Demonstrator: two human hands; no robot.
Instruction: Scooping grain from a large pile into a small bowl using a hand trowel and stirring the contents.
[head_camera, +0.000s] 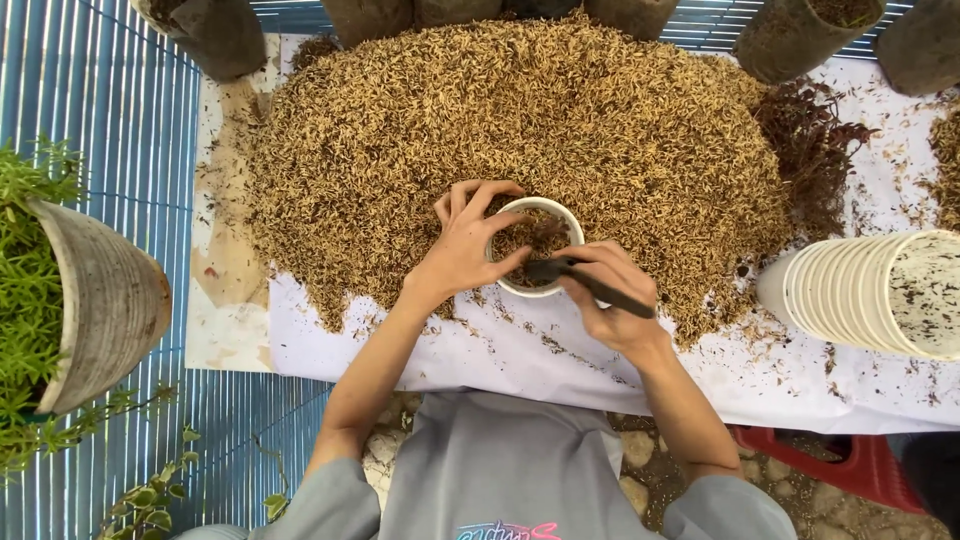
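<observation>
A small white cup (548, 210) filled with brown husks stands at the near edge of a big mound of rice husks (520, 130). My left hand (462, 242) wraps around the cup's left side, fingers on its rim. Gripped in my right hand (612, 300) is a dark flat tool (590, 283), whose tip reaches over the cup's near rim into the husks.
The husk mound lies on a white sheet (500, 360) over a blue slatted surface (110, 120). A sideways stack of white cups (870, 290) lies at right. A grey pot with green plants (90, 300) sits left. Dark bags (215, 35) line the far edge.
</observation>
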